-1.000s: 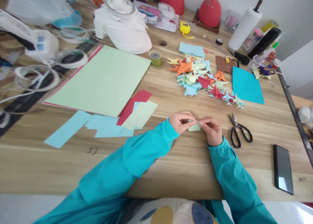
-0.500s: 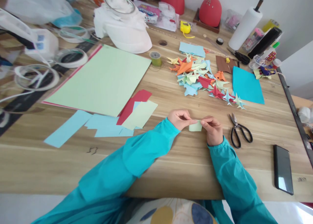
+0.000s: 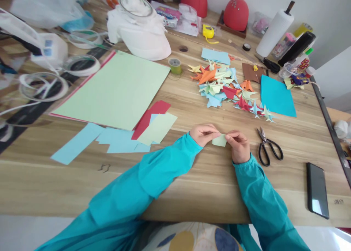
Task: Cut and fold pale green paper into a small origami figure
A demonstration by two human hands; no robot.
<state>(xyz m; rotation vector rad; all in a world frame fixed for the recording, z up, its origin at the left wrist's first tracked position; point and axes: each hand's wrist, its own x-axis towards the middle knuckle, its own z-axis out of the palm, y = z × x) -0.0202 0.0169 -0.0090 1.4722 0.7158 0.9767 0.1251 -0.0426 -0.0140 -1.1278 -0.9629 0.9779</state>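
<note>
A small pale green piece of paper (image 3: 219, 140) is stretched between my two hands, just over the wooden table. My left hand (image 3: 204, 134) pinches its upper left corner between thumb and fingers. At the upper right corner, my right hand (image 3: 238, 145) grips it the same way. The fingers partly cover the paper's top edge, so any crease there is hidden. Black-handled scissors (image 3: 267, 145) lie right of my right hand with blades slightly apart. Beyond my hands is a heap of folded paper cranes (image 3: 216, 81) in orange, green, blue and red.
Large pale green sheets (image 3: 115, 90) lie at left, with blue paper strips (image 3: 76, 143) and a red strip (image 3: 148, 121) by their near edge. A thread spool (image 3: 174, 65) stands behind. Turquoise paper (image 3: 277, 95) lies at right, and a phone (image 3: 317, 190) is near the front edge.
My left fingers have shifted slightly over the paper's upper left corner, and the paper tilts a little. My right hand stays in place.
</note>
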